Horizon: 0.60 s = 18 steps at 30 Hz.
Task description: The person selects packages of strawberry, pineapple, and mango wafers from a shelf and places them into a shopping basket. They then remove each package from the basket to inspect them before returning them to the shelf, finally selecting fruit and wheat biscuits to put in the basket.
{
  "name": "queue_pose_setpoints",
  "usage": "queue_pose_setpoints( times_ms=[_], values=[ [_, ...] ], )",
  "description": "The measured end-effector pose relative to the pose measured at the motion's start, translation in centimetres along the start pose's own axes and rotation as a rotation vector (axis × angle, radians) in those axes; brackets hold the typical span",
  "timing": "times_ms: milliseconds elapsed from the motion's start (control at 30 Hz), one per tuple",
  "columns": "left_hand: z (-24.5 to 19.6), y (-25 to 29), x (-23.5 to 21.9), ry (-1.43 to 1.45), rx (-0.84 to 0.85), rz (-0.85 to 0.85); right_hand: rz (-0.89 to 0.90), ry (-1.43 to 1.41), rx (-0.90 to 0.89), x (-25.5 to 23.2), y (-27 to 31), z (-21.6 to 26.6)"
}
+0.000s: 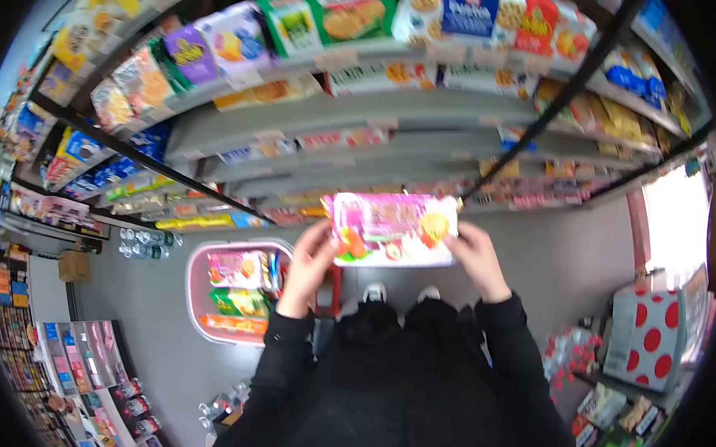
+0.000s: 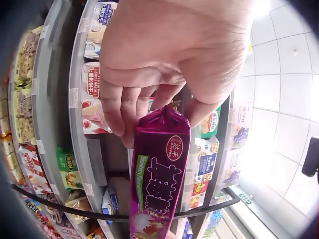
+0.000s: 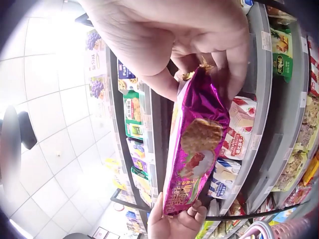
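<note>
A pink and purple biscuit packet (image 1: 394, 229) is held up flat in front of the body between both hands. My left hand (image 1: 311, 261) grips its left end, thumb on the near face. At the other end my right hand (image 1: 479, 258) pinches the crimped edge. In the left wrist view the shiny purple side of the packet (image 2: 160, 169) shows strawberry printing, with the left hand (image 2: 172, 59) around its top. The right wrist view shows a biscuit picture on the packet (image 3: 199, 139), below the right hand (image 3: 184, 45).
A pink basket (image 1: 195, 296) on the floor to the left holds several packets, one of them pink. Ahead rise grey store shelves (image 1: 429, 110) stocked with biscuits. A red-dotted box (image 1: 645, 340) stands at the right, near bottles (image 1: 570, 352). Bottled water packs (image 1: 148, 243) sit at the far left.
</note>
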<state>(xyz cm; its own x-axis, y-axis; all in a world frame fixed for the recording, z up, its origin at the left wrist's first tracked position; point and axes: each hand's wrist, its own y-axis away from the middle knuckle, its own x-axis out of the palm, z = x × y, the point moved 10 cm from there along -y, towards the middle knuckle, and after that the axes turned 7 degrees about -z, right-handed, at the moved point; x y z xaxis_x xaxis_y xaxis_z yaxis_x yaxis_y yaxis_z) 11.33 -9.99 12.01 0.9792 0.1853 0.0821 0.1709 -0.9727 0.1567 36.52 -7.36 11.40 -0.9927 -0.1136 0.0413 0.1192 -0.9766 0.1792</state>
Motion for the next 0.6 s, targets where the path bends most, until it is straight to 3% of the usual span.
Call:
queue_pose_setpoints(
  times_ms=[200, 400, 533, 600],
  values=[
    [0.5, -0.1, 0.9, 0.213, 0.026, 0.032, 0.014, -0.149, 0.020, 0.0, -1.0, 1.2],
    [0.4, -0.4, 1.9, 0.154, -0.011, 0.070, 0.027, -0.143, 0.012, -0.9, -1.1, 1.2],
    [0.1, -1.0, 1.9, -0.002, 0.109, 0.032, 0.013, 0.043, -0.068, -2.2, -1.7, 1.5],
    [1.3, -1.5, 2.2, 0.118, 0.015, 0.063, 0.004, -0.081, -0.029, -2.3, -1.9, 1.5]
  ],
)
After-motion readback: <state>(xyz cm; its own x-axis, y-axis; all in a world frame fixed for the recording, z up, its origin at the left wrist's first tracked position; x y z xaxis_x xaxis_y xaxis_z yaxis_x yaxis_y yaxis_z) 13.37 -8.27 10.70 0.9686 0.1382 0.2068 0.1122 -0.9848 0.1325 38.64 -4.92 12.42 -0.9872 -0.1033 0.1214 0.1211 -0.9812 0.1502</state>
